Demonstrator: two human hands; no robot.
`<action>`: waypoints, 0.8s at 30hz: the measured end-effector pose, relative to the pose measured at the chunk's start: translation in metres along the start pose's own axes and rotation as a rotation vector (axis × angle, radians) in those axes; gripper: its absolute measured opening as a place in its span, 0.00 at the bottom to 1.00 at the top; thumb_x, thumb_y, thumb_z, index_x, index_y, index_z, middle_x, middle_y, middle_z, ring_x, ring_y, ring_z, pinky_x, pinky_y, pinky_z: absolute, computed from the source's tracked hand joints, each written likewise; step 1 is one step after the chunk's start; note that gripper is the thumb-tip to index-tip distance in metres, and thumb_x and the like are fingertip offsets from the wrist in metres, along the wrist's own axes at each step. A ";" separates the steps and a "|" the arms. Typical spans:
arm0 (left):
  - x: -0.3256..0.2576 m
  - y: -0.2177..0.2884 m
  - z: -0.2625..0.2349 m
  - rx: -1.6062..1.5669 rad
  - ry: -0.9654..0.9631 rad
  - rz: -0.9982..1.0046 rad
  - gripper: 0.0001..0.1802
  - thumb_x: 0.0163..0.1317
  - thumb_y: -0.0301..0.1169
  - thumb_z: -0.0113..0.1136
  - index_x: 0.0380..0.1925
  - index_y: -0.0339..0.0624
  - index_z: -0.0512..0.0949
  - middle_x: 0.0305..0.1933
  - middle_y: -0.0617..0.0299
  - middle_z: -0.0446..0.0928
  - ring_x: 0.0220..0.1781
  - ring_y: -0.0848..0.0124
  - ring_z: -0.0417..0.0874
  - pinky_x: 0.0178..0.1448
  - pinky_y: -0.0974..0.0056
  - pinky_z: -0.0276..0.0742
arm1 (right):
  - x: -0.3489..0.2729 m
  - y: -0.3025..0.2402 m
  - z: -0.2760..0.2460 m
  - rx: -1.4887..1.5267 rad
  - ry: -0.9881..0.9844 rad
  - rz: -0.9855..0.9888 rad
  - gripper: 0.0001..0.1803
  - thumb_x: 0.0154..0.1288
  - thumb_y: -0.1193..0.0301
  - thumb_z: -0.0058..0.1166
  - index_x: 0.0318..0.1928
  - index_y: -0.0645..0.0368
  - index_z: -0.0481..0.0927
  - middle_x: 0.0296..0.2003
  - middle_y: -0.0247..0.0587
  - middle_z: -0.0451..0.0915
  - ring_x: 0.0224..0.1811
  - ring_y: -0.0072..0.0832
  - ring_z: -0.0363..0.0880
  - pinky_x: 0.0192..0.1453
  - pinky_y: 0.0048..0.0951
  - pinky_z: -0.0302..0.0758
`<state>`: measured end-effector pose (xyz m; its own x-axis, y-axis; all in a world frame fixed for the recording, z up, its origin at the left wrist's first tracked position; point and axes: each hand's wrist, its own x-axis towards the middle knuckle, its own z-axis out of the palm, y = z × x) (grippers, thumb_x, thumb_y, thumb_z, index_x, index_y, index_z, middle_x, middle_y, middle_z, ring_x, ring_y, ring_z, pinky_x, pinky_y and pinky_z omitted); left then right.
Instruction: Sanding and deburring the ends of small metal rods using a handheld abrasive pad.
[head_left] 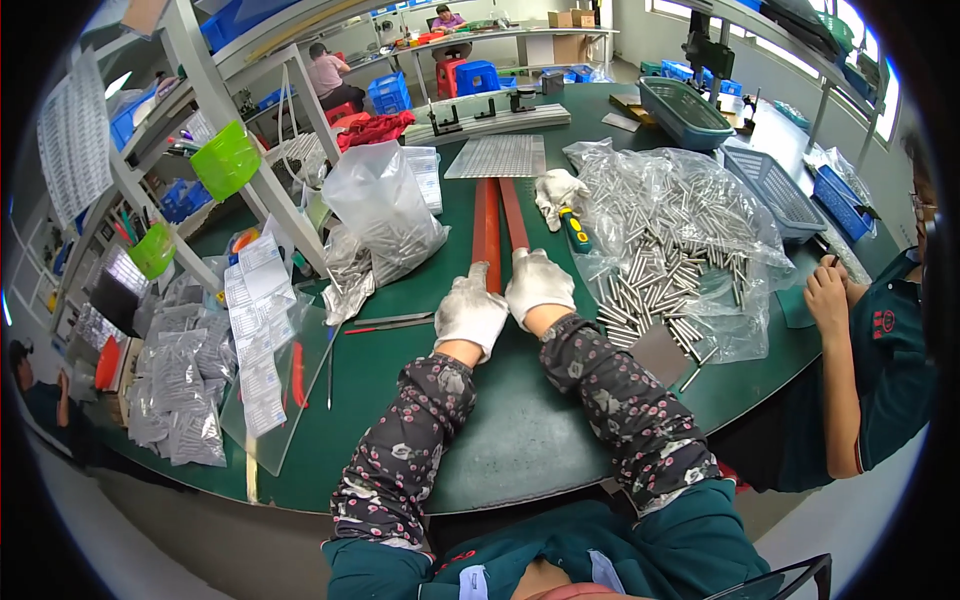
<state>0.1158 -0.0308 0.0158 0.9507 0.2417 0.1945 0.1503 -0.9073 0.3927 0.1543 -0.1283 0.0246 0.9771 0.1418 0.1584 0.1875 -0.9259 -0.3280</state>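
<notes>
Aligning seems in hand: left hand (471,312) and right hand (540,287), fingers curled, grip red bars (487,228); next likely calls for even pressure

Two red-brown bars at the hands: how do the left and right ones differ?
- The left bar looks wider; the right bar looks narrower.
- The left bar shows farther down, between the gloves; the right bar disappears sooner at the right hand.
- The left bar runs nearly straight away; the right bar slants more.

Shared: similar colour, both reaching the grid-patterned plate.
</notes>
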 end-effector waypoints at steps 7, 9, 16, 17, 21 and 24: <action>0.066 -0.030 0.040 -0.127 0.229 0.024 0.22 0.49 0.34 0.57 0.47 0.46 0.71 0.46 0.47 0.71 0.43 0.52 0.76 0.47 0.56 0.74 | 0.061 -0.004 0.023 0.198 0.015 0.077 0.16 0.54 0.67 0.52 0.44 0.56 0.71 0.44 0.48 0.74 0.46 0.43 0.76 0.47 0.39 0.74; 0.078 -0.041 0.045 -0.251 0.385 0.030 0.25 0.47 0.35 0.60 0.47 0.42 0.70 0.46 0.47 0.70 0.46 0.52 0.74 0.49 0.56 0.72 | 0.068 -0.002 0.013 0.288 0.065 -0.070 0.17 0.55 0.62 0.50 0.44 0.55 0.70 0.43 0.49 0.74 0.46 0.44 0.75 0.48 0.41 0.72; 0.037 -0.026 0.020 -0.365 0.442 0.267 0.22 0.46 0.32 0.61 0.44 0.40 0.71 0.47 0.53 0.70 0.48 0.58 0.73 0.51 0.60 0.71 | 0.093 0.051 -0.026 -0.293 -0.064 0.146 0.15 0.56 0.68 0.47 0.42 0.57 0.79 0.44 0.47 0.78 0.48 0.39 0.77 0.49 0.35 0.73; 0.025 -0.024 0.014 -0.358 0.436 0.252 0.22 0.46 0.32 0.61 0.44 0.40 0.71 0.47 0.53 0.70 0.48 0.58 0.73 0.51 0.60 0.71 | 0.093 0.058 -0.023 -0.343 -0.134 0.150 0.15 0.56 0.69 0.47 0.44 0.57 0.78 0.45 0.48 0.77 0.48 0.39 0.76 0.49 0.35 0.73; -0.022 -0.023 -0.010 -0.530 0.263 0.335 0.16 0.46 0.25 0.60 0.39 0.39 0.74 0.45 0.56 0.72 0.41 0.64 0.77 0.44 0.65 0.75 | 0.102 0.072 -0.001 -0.237 -0.049 0.181 0.16 0.57 0.70 0.47 0.46 0.59 0.77 0.45 0.50 0.76 0.49 0.41 0.76 0.48 0.35 0.74; -0.060 -0.019 -0.028 -0.603 0.129 0.226 0.17 0.47 0.24 0.59 0.40 0.38 0.74 0.45 0.57 0.73 0.43 0.68 0.78 0.37 0.68 0.78 | 0.109 0.080 0.000 -0.189 -0.086 0.211 0.17 0.55 0.68 0.47 0.46 0.59 0.76 0.45 0.51 0.76 0.49 0.41 0.75 0.50 0.36 0.73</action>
<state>0.0478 -0.0185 0.0221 0.8954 0.1412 0.4223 -0.2630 -0.5976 0.7574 0.2761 -0.1863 0.0154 0.9990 -0.0387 0.0231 -0.0343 -0.9857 -0.1649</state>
